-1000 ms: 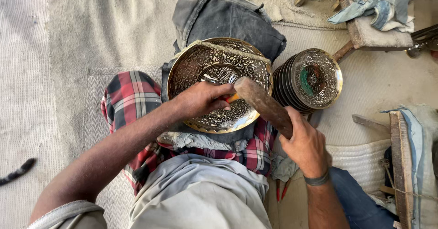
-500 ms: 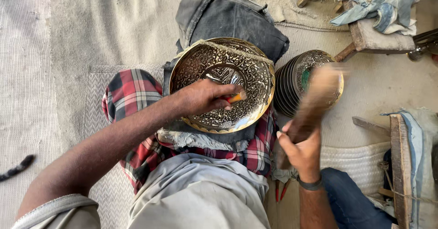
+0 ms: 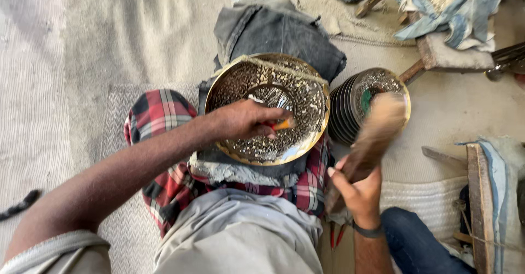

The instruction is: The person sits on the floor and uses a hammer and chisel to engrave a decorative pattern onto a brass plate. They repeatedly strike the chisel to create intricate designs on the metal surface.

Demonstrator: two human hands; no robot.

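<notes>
Pinching a chisel (image 3: 281, 125), left hand (image 3: 243, 120) rests on engraved plate (image 3: 268, 109)

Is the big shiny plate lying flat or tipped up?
Tipped up. The big shiny plate leans on the person's lap, its far rim raised toward the grey cloth.

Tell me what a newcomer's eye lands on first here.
The ornate brass plate at centre, resting on a red checked cloth, where the left hand presses a small orange-handled tool. To its right, the right hand grips a blurred wooden mallet before a stack of similar plates.
</notes>
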